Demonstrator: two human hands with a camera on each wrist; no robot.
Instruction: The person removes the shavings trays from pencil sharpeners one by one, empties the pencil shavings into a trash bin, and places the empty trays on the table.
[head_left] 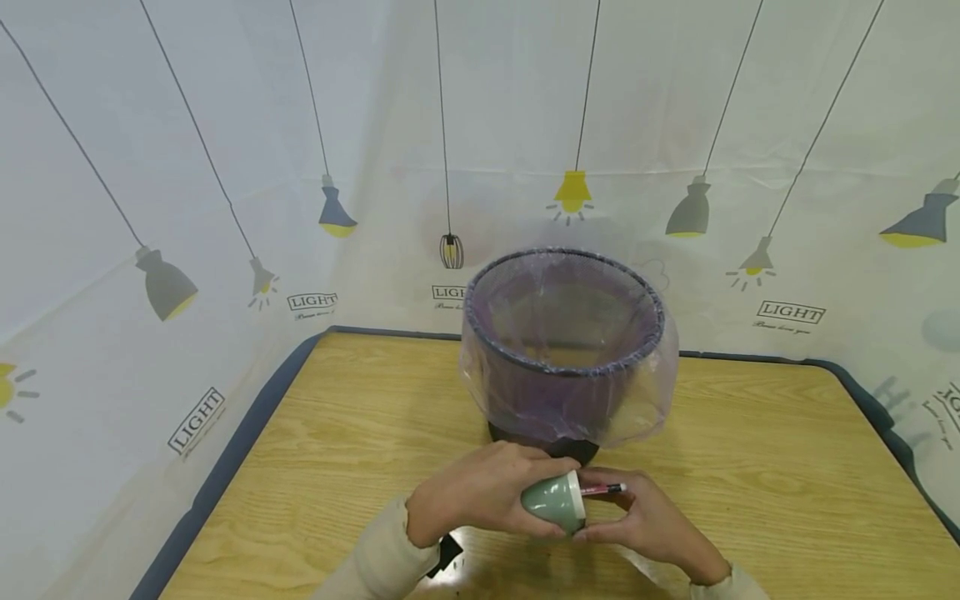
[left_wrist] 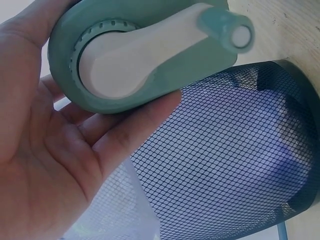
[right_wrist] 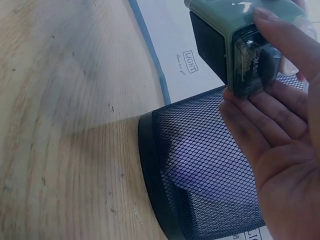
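A green hand-crank pencil sharpener (head_left: 553, 502) is held between both hands, low in front of a waste bin. My left hand (head_left: 483, 492) grips its body; in the left wrist view the white crank arm (left_wrist: 145, 55) and its green knob show. The thumb and fingers of my right hand (head_left: 645, 521) hold the other end, around the clear shavings drawer (right_wrist: 255, 62). A thin red and black stick (head_left: 603, 489) with a pale tip, like a pencil, juts out on the right-hand side in the head view. Its inner end is hidden.
The black mesh waste bin (left_wrist: 215, 160) stands on the wooden table (head_left: 337, 417) just beyond the hands. A translucent purple liner bag (head_left: 652, 400) folds over its rim. Behind the table hangs a white sheet (head_left: 390, 125) printed with lamps.
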